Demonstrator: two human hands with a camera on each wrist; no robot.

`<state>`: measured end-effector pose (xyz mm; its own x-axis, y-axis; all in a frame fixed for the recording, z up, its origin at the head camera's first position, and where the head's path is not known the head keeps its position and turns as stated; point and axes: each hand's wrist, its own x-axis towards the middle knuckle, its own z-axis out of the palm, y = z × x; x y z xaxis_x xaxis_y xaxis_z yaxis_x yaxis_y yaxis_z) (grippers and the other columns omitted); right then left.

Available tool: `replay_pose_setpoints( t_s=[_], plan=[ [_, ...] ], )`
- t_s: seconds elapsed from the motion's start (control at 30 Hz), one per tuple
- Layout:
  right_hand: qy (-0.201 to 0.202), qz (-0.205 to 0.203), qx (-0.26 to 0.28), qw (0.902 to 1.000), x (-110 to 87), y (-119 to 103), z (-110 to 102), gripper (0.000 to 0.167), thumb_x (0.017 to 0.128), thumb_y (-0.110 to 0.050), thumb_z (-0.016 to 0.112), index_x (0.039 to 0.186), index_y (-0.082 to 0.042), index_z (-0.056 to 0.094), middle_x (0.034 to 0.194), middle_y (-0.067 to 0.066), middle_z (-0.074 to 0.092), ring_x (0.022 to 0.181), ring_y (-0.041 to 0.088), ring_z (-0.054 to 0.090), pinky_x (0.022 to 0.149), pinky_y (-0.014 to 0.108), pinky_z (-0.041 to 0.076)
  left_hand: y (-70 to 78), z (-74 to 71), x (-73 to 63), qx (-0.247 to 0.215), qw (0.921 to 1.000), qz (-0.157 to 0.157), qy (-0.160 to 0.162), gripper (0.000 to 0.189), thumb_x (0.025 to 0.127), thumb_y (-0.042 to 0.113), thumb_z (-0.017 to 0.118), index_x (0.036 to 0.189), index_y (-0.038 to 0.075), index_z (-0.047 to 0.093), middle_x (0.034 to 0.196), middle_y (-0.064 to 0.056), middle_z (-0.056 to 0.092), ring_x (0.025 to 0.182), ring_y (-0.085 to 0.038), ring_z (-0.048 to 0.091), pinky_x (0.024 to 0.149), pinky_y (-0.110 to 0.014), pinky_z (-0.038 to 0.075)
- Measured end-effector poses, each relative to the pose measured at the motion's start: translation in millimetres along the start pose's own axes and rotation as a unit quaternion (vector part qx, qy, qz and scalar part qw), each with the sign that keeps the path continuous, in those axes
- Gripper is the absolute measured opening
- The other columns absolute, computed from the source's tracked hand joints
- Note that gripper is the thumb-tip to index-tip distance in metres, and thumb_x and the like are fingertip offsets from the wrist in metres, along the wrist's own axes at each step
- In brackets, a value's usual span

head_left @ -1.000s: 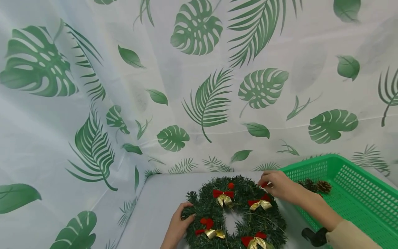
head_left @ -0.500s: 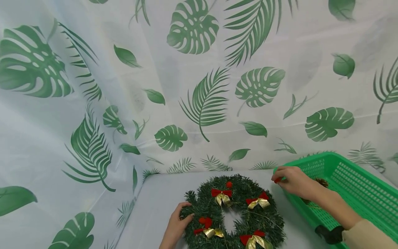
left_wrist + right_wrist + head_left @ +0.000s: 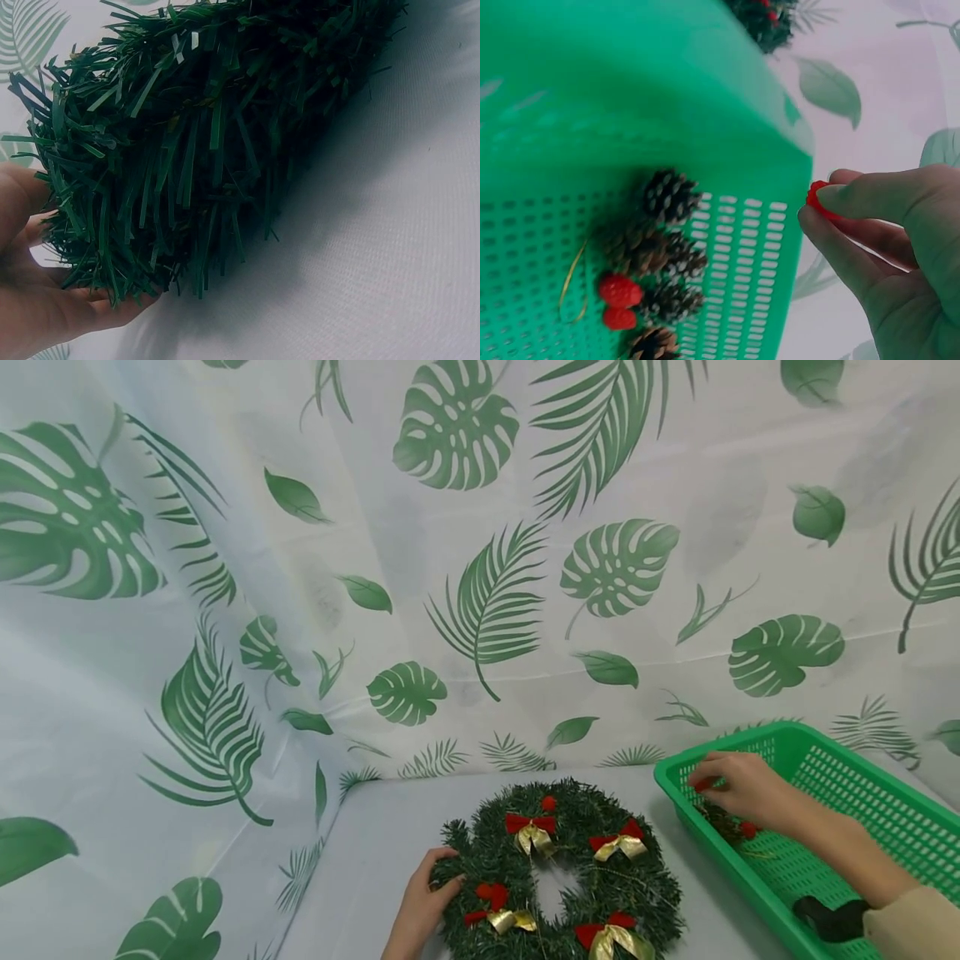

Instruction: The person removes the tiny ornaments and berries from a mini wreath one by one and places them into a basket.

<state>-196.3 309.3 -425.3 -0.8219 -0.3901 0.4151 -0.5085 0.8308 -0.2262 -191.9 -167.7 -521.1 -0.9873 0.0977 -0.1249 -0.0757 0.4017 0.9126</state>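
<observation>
A green tinsel wreath [image 3: 637,893] with red-and-gold bows [image 3: 619,842] and small red berries [image 3: 492,893] lies on the white-covered table. My left hand [image 3: 420,906] grips its left edge; in the left wrist view, thumb and fingers curl round the bristly green strands [image 3: 165,150]. Over the near-left end of the green basket [image 3: 750,877], my right hand [image 3: 746,789] pinches a small red berry [image 3: 819,198] between thumb and fingers. Inside the basket, in the right wrist view, are several pine cones [image 3: 669,198] and two red berries [image 3: 619,291] beside a gold loop.
The perforated basket stands right of the wreath, its rim [image 3: 780,727] raised above the table. A leaf-printed white sheet [image 3: 480,710] hangs behind and to the left. A black strap-like object [image 3: 828,918] is near my right forearm.
My right hand has moved right, from the wreath's upper right edge to above the basket, still pinching the red berry. My left hand stays on the wreath.
</observation>
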Motion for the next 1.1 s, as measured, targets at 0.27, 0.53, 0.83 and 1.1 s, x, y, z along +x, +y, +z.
replay_pose_setpoints(
  t_s=[0.27, 0.53, 0.83, 1.1],
  plan=[
    [-0.004, 0.019, -0.004, 0.9998, -11.2, 18.7, 1.5, 0.021, 0.072, 0.005, 0.084, 0.086, -0.009, 0.078, 0.085, 0.000, 0.071, 0.071, 0.017, 0.065, 0.058, 0.028, 0.051, -1.1, -1.2, 0.5, -0.002, 1.0000, 0.004, 0.002, 0.040, 0.095, 0.019, 0.070, 0.132, 0.012, 0.060, 0.157, -0.029, 0.041, 0.145, -0.058, 0.030, 0.101, -0.069, 0.042],
    [-0.040, 0.077, 0.022, 0.9960, -22.6, 35.7, -1.1, 0.018, 0.077, 0.005, 0.081, 0.092, -0.005, 0.078, 0.087, 0.003, 0.074, 0.072, 0.011, 0.066, 0.062, 0.027, 0.053, -2.9, -1.9, 1.7, -0.008, 0.9999, 0.006, 0.002, 0.040, 0.094, 0.017, 0.070, 0.133, 0.012, 0.059, 0.156, -0.029, 0.041, 0.106, -0.033, 0.051, 0.071, -0.040, 0.041],
    [-0.077, 0.116, 0.023, 0.9900, -37.8, 58.3, -0.1, 0.014, 0.080, 0.005, 0.077, 0.092, -0.001, 0.077, 0.087, 0.005, 0.074, 0.071, 0.011, 0.064, 0.060, 0.027, 0.051, -0.6, -3.4, 1.5, -0.004, 1.0000, 0.004, 0.004, 0.040, 0.094, 0.019, 0.070, 0.132, 0.013, 0.060, 0.156, -0.028, 0.043, 0.132, -0.044, 0.051, 0.082, -0.042, 0.048],
    [-0.095, 0.117, 0.020, 0.9884, -42.1, 68.5, 1.3, 0.014, 0.080, 0.004, 0.077, 0.093, 0.000, 0.077, 0.085, 0.004, 0.074, 0.071, 0.013, 0.065, 0.061, 0.028, 0.051, -1.9, -3.2, 1.7, 0.000, 0.9999, 0.008, 0.007, 0.040, 0.094, 0.017, 0.069, 0.132, 0.012, 0.060, 0.156, -0.028, 0.042, 0.138, -0.049, 0.045, 0.088, -0.048, 0.050]
  ],
)
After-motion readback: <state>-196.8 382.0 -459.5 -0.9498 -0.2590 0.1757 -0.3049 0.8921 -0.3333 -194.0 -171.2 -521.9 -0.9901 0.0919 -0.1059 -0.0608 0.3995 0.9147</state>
